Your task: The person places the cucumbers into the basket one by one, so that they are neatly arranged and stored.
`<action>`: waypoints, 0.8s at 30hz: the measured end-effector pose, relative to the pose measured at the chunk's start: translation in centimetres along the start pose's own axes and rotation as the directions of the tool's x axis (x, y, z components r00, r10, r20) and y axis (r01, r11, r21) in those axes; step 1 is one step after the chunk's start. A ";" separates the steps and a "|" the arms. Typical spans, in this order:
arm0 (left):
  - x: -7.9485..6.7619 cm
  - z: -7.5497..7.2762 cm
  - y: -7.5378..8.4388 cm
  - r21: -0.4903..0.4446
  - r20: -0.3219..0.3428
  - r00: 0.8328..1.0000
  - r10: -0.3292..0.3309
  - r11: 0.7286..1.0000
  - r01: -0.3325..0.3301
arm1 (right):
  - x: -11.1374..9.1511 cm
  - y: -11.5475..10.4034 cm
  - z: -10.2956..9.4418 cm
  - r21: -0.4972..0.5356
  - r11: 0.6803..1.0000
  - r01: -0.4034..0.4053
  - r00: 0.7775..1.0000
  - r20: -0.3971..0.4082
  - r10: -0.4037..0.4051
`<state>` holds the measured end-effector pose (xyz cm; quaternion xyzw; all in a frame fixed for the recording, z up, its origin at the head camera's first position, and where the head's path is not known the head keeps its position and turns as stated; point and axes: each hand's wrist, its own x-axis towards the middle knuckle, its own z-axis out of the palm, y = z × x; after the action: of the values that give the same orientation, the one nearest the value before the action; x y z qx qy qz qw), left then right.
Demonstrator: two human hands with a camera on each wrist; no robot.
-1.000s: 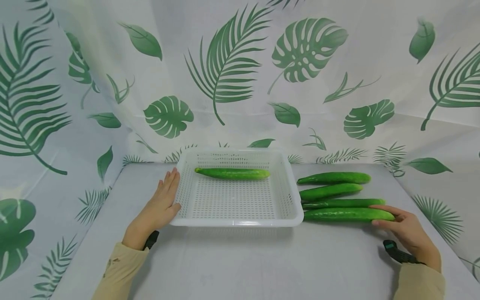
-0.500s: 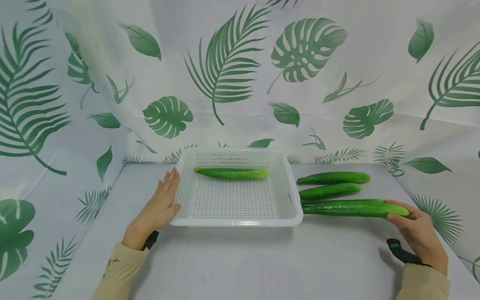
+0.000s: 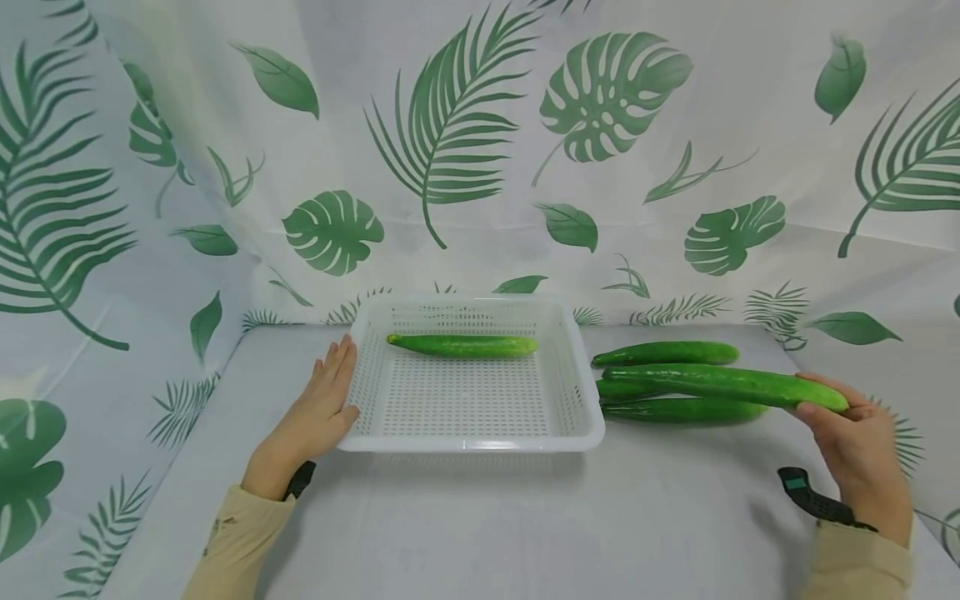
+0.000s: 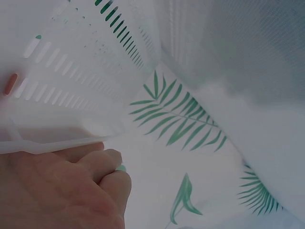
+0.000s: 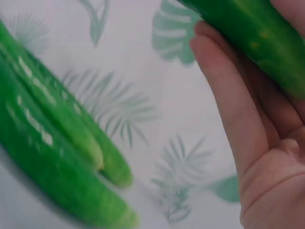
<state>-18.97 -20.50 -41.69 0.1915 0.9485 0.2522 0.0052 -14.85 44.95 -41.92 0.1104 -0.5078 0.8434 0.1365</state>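
Note:
My right hand [image 3: 858, 437] pinches the paler end of a long green cucumber [image 3: 720, 382] between thumb and fingers, holding it raised above the others. In the right wrist view the held cucumber [image 5: 257, 43] crosses the top right corner. Flat against the left wall of a white perforated basket [image 3: 465, 444] rests my left hand [image 3: 311, 417], its fingers straight. The left wrist view has that hand [image 4: 66, 191] under the basket's rim [image 4: 47, 145]. Inside the basket, one cucumber [image 3: 462, 346] lies crosswise near the back.
Three cucumbers lie on the white-covered table right of the basket: a back one [image 3: 667, 353], a middle one [image 3: 622, 390] partly hidden by the held cucumber, and a front one [image 3: 682, 411]. A leaf-printed cloth [image 3: 465, 267] hangs behind and at both sides.
My right hand has lifted the frontmost cucumber off the table and moved it up, back and a little right, over the others. The left hand stays at the basket.

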 end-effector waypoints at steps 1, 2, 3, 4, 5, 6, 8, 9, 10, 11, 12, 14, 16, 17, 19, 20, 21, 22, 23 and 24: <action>0.0 0.0 0.0 0.000 0.000 1.000 0.000 1.000 0.000 | 0.2 -0.1 0.5 -0.009 1.000 0.015 1.000 -0.006 -0.015; 0.0 0.0 0.0 0.001 0.000 1.000 0.000 1.000 0.000 | 0.3 -0.3 1.0 -0.011 1.000 0.024 1.000 -0.013 -0.025; 0.0 0.0 0.0 0.002 -0.001 1.000 0.000 1.000 0.000 | 0.5 -0.4 1.5 -0.023 0.999 0.027 0.999 -0.025 -0.027; 0.0 0.0 0.0 0.002 -0.003 1.000 0.004 1.000 -0.004 | 0.6 -0.5 2.1 -0.018 0.999 0.028 0.999 -0.032 -0.028; 0.0 0.0 0.0 0.002 -0.004 1.000 0.004 1.000 -0.004 | 0.8 -0.6 2.6 -0.017 0.999 0.027 0.999 -0.040 -0.027; 0.0 0.0 0.0 0.002 -0.005 1.000 0.005 1.000 -0.005 | 1.0 -0.7 3.2 -0.015 0.999 0.028 0.998 -0.053 -0.029; -0.1 0.0 0.0 0.004 -0.009 1.000 0.009 1.000 -0.009 | 1.4 -0.6 4.6 -0.006 1.000 0.028 0.997 -0.073 -0.028; -0.1 0.0 0.0 0.006 -0.009 1.000 0.008 1.000 -0.008 | 1.6 -0.6 5.3 -0.004 0.999 0.033 0.996 -0.086 -0.033; 0.0 0.0 0.0 0.008 -0.008 1.000 0.008 1.000 -0.008 | 1.9 -0.4 6.1 0.000 0.999 0.042 0.995 -0.096 -0.041; 0.0 0.0 0.0 0.011 -0.006 1.000 0.004 1.000 -0.004 | 2.1 -0.3 6.8 -0.010 0.999 0.049 0.993 -0.105 -0.049; 0.0 0.0 0.0 0.012 -0.004 1.000 0.002 1.000 -0.002 | 2.4 -0.1 7.6 -0.013 0.998 0.057 0.992 -0.115 -0.058; 0.0 0.0 0.0 0.014 0.000 1.000 -0.002 1.000 0.002 | 2.9 0.3 9.2 -0.018 0.997 0.072 0.990 -0.121 -0.073; 0.0 0.0 0.0 0.012 0.004 1.000 -0.008 1.000 0.008 | 3.2 0.7 10.7 -0.032 0.996 0.080 0.989 -0.118 -0.084; 0.1 0.0 0.0 0.010 0.004 1.000 -0.010 1.000 0.010 | 3.4 0.9 11.4 -0.036 0.996 0.080 0.990 -0.115 -0.084; 0.0 0.0 0.0 0.007 0.003 1.000 -0.010 1.000 0.010 | 3.6 1.3 12.8 -0.047 0.996 0.077 0.991 -0.109 -0.082; 0.0 0.0 0.0 0.006 0.002 1.000 -0.010 1.000 0.010 | 3.6 1.5 13.5 -0.057 0.996 0.074 0.991 -0.106 -0.080; 0.0 0.0 0.0 0.005 0.001 1.000 -0.009 1.000 0.009 | 3.7 1.7 14.2 -0.067 0.996 0.067 0.992 -0.103 -0.073; 0.0 0.0 0.0 0.005 0.000 1.000 -0.008 1.000 0.008 | 3.8 1.9 14.8 -0.084 0.995 0.058 0.993 -0.097 -0.066; 0.1 0.0 0.0 0.006 0.000 1.000 -0.007 1.000 0.007 | 4.0 2.0 15.5 -0.095 0.994 0.049 0.994 -0.090 -0.058; 0.1 0.1 0.0 0.004 0.001 1.000 -0.006 1.000 0.006 | 4.1 2.2 16.1 -0.118 0.992 0.042 0.995 -0.083 -0.052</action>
<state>-19.03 -20.47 -41.74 0.1887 0.9496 0.2502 0.0059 -18.71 30.19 -35.00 0.0778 -0.5467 0.8131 0.1843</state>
